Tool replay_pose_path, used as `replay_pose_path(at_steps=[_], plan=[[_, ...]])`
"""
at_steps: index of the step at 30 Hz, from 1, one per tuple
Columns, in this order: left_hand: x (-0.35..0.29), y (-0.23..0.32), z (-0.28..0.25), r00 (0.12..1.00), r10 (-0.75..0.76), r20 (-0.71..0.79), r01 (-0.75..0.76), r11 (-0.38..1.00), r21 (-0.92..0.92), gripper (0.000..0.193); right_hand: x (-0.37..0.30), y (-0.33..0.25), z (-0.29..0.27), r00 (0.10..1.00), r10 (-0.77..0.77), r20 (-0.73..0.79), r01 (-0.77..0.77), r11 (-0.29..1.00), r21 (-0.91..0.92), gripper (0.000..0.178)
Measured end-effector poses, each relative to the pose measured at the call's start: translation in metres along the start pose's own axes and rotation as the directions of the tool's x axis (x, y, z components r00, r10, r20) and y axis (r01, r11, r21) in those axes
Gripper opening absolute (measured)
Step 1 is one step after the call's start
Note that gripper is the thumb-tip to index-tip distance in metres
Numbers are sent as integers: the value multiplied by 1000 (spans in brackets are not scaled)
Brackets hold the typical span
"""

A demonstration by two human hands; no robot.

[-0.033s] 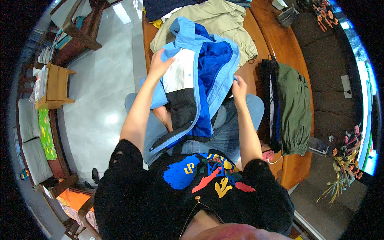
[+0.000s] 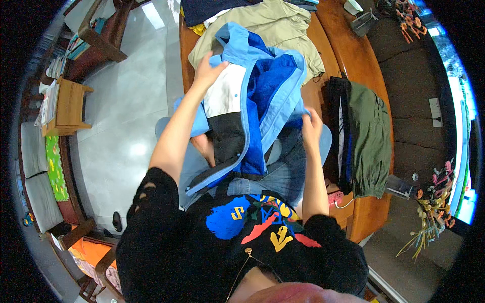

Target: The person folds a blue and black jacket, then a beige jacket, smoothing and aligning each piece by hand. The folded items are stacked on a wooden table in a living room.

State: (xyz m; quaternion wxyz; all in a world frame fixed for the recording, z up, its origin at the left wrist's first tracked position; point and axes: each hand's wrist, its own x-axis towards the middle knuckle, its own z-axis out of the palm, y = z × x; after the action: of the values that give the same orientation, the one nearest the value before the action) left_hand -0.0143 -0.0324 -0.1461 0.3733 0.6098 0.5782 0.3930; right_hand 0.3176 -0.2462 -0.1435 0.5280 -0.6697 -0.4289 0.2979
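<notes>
A jacket (image 2: 225,93) with light blue, white and black panels and a dark blue plush lining lies spread over my lap and the wooden surface. Small snaps run along its front edge. My left hand (image 2: 208,71) pinches the light blue cloth near the shoulder, beside the collar. On the other side, my right hand (image 2: 311,123) has its fingers closed on the jacket's light blue edge; part of the cloth there hides behind the fingers. The jacket hangs partly open, its lining showing between the two fronts.
Beyond the jacket, a beige garment (image 2: 283,25) and a dark navy one (image 2: 217,11) lie on the wooden bench (image 2: 371,65). Folded dark green trousers (image 2: 369,136) rest at the right. A pink device (image 2: 335,198) with a white cable is near my right elbow. A small wooden stool (image 2: 70,106) stands left.
My right hand has shifted slightly down and to the right, drawing the jacket's edge with it. My left hand has risen slightly, still holding the shoulder cloth.
</notes>
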Motion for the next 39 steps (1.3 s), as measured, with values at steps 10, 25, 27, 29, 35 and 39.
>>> replay_pose_path(at_steps=[10,25,27,29,35,39], plan=[[-6,-2,110,709,-48,703,63,998,5,77,-127,-140,-122,869,299,395,-269,954,-131,14],[111,215,0,716,579,-389,-675,716,-177,64,65,-104,-66,924,-100,-369,238,905,352,53],[59,132,32,745,566,-352,-616,787,-37,54,66,-77,-50,927,-150,-345,255,925,282,53],[-3,44,45,935,346,-80,-325,925,194,70,53,-38,-35,989,14,-147,1,995,101,59],[-194,-82,45,970,-13,243,-95,899,428,119,20,55,5,977,95,191,-8,911,-412,79],[-232,-69,39,913,-108,393,-49,928,370,105,38,75,41,959,173,223,-16,820,-572,83]])
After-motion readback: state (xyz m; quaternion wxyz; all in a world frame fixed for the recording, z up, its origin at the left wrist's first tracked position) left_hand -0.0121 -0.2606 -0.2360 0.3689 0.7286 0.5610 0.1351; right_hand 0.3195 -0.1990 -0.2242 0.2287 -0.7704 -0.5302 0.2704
